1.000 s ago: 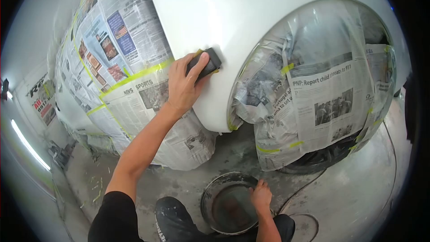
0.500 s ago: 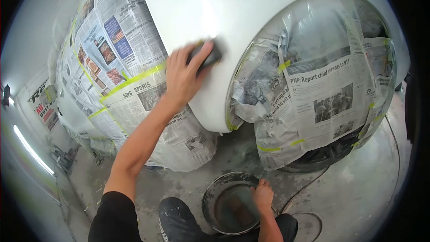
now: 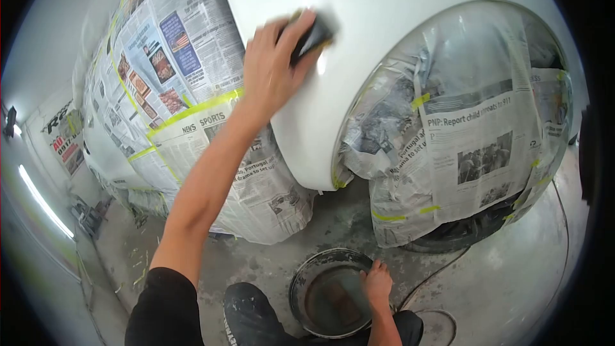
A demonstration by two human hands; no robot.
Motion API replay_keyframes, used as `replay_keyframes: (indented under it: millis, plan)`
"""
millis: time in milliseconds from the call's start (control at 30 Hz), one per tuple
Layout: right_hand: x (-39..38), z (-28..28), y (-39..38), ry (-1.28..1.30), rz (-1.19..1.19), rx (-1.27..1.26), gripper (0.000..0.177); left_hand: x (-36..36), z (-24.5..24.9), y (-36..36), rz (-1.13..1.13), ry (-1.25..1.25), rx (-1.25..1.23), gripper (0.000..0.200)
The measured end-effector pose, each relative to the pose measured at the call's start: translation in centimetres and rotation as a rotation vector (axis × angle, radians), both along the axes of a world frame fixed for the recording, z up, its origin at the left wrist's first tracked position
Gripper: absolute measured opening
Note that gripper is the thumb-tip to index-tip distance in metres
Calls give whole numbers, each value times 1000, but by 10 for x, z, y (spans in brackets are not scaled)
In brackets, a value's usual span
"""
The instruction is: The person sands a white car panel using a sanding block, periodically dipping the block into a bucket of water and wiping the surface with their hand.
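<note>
My left hand (image 3: 275,70) is closed around a dark sanding block (image 3: 312,40), pressed to the white car panel (image 3: 307,112) left of the wheel arch. The block is smeared by motion, and a yellowish edge shows along it. Low in the view, my right hand (image 3: 378,285) grips the right rim of a round black bucket (image 3: 298,282). Murky liquid fills part of this bucket, with a brownish blocky shape under the surface. The fingertips curl over the rim; the palm side is hidden.
Newspaper (image 3: 192,128) and yellow-green tape (image 3: 195,110) mask the car's side. More newspaper and clear plastic (image 3: 474,45) cover the wheel, whose black tire (image 3: 461,234) shows below. A thin hose (image 3: 435,275) runs over the concrete floor. My shoe (image 3: 246,304) is left of the bucket.
My left hand has slid the sanding block up and slightly right along the panel. The camera view has shifted a little. My right hand stays at the bucket rim.
</note>
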State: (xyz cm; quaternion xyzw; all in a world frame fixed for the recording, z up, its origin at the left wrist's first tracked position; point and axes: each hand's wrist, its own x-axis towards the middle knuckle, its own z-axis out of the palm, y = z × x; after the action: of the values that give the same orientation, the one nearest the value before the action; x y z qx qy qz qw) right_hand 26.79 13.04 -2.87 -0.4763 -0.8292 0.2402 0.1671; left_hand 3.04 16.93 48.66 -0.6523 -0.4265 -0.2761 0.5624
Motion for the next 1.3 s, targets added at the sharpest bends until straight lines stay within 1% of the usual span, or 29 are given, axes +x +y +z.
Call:
replay_keyframes:
  millis: [33,67,133,200,233,267,300,333,367,433,467,500,533,567,700,733,767,833,867,900,1000,1033,1067,1100,1133,1200,1300]
  plan:
    - [1,1,-2,19,-2,4,62,8,13,2,-25,-29,-31,67]
    - [1,3,-2,40,-6,11,60,5,9,0,-20,-58,-34,67]
    - [-3,1,-3,-9,-9,-9,61,1,0,-7,-19,-118,-21,65]
    - [1,1,-1,-54,-6,-19,64,-26,-60,-14,7,-76,64,68]
    - [1,0,0,-68,0,-27,66,-36,-92,-22,-23,-106,45,70]
    - [-1,1,1,-82,1,-37,69,-41,-99,-24,-33,-122,36,70]
    - [-2,4,2,-66,-8,-30,66,-35,-96,-25,-44,-144,27,71]
    - [0,7,1,-62,-11,-26,62,-35,-83,-15,-35,-118,62,70]
    - [1,7,-1,-57,-10,-31,59,-25,-51,-9,-20,-93,87,70]
    - [3,9,-4,-35,-6,3,58,0,12,4,-23,-80,78,66]
    - [3,10,-4,-22,-7,21,58,4,38,11,-45,-72,93,66]
    - [0,8,-3,-26,-6,20,58,6,53,18,-71,-61,113,66]
    - [-1,5,-2,-32,-4,19,58,8,52,23,-82,-94,142,66]
    - [0,2,-1,-41,3,20,59,5,39,20,-68,-116,142,66]
    - [-3,-1,-1,-81,11,-5,58,-24,-50,-7,-51,-122,137,66]
    - [-3,0,-2,-92,9,-19,58,-26,-59,-10,-59,-114,132,66]
    - [-2,3,3,-105,1,-27,58,-22,-45,-5,-42,-97,146,66]
    - [0,11,0,-65,0,18,58,-14,12,8,-1,-69,148,65]
    - [1,12,-4,-48,2,33,58,-3,48,19,-15,-81,176,64]
    - [1,7,-5,-50,13,23,59,5,72,28,-31,-95,205,63]
    - [5,2,1,-62,31,13,62,4,68,28,-46,-105,215,63]
    - [5,6,1,-66,31,10,63,-1,42,17,-48,-116,177,61]
    - [2,8,-1,-62,33,3,63,-11,7,14,-53,-156,174,64]
    - [1,8,-3,-52,41,-3,63,-14,-27,6,-48,-104,189,66]
    - [2,6,-3,-45,46,-3,63,-15,-50,0,-61,-126,130,68]
    - [4,10,3,-45,40,-5,63,-3,-22,3,-27,-78,135,67]
    - [4,13,-6,-53,32,-28,61,22,44,24,-32,-53,139,61]
